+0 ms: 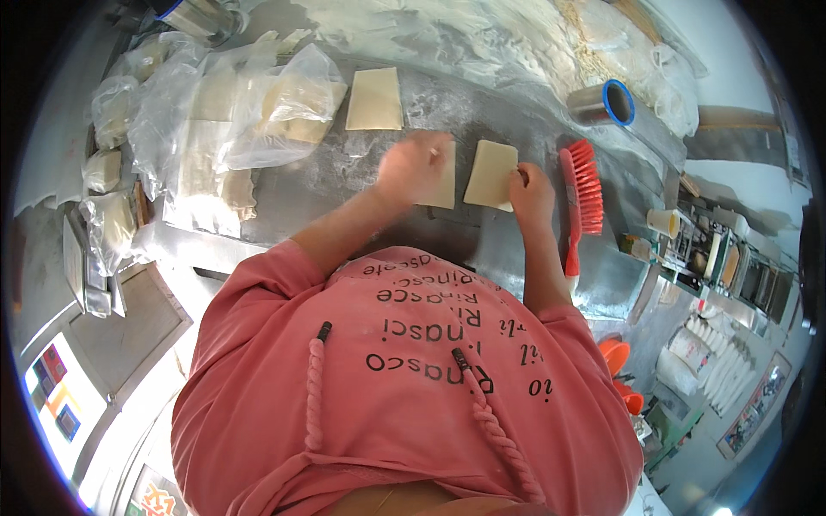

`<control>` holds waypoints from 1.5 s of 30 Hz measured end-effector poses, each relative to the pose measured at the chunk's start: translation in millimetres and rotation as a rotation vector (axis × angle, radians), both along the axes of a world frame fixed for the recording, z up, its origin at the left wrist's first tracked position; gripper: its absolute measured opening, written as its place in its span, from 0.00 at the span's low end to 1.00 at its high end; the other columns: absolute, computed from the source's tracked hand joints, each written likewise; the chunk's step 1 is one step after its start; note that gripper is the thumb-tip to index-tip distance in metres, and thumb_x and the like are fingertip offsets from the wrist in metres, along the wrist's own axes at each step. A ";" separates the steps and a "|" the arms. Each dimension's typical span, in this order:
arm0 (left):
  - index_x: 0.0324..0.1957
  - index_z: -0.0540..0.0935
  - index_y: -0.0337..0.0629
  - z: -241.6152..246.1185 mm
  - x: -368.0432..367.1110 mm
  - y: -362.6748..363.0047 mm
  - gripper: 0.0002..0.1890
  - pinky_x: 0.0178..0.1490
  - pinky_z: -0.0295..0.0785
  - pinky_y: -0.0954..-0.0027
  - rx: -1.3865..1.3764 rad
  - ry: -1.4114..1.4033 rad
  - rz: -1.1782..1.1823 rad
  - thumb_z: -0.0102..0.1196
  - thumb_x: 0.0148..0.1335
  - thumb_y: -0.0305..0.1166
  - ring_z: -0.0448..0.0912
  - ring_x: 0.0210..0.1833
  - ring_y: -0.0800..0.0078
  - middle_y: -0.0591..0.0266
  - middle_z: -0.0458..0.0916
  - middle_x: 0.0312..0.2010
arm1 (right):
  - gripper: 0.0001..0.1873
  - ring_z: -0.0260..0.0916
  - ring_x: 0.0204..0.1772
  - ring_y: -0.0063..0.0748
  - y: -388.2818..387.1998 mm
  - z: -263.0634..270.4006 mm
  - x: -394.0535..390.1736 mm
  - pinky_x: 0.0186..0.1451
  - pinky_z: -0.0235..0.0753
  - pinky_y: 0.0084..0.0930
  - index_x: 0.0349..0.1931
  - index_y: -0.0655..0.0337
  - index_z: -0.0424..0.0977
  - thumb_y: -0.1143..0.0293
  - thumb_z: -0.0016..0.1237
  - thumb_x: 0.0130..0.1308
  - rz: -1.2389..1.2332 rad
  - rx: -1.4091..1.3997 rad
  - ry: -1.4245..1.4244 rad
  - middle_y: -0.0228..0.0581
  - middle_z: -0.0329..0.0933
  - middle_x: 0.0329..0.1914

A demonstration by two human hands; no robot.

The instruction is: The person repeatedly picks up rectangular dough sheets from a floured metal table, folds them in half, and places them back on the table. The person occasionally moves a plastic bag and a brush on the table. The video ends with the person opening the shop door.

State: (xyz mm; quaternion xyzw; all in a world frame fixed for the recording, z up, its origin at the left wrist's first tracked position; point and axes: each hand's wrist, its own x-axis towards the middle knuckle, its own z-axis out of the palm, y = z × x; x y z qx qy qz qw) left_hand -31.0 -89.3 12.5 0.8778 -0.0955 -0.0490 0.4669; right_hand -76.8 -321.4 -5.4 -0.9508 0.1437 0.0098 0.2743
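My left hand (416,168), blurred, is over a pale dough sheet (444,184) and hides its left part; whether the fingers hold anything cannot be told. My right hand (532,193) has its curled fingers on the right edge of another rectangular dough sheet (492,174). These two sheets lie side by side on a floured metal worktop (310,187). A further dough sheet (375,100) lies farther back, left of centre. Left of it, clear plastic (284,129) partly covers more dough. A red brush (581,193) with red bristles lies right of my right hand.
A metal cylinder with a blue rim (597,103) lies at the back right. White flour (464,32) is spread along the back. Plastic-wrapped dough pieces (110,222) sit at the left edge. A white cup (661,222) and orange containers (613,355) are at the right.
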 end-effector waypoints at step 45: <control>0.40 0.76 0.35 -12.8 75.9 96.1 0.10 0.44 0.70 0.70 -0.016 -0.105 -0.035 0.48 0.62 0.31 0.77 0.39 0.66 0.56 0.79 0.34 | 0.09 0.70 0.29 0.48 44.7 108.4 191.9 0.33 0.69 0.33 0.36 0.59 0.71 0.65 0.47 0.62 0.435 0.127 -0.113 0.46 0.73 0.27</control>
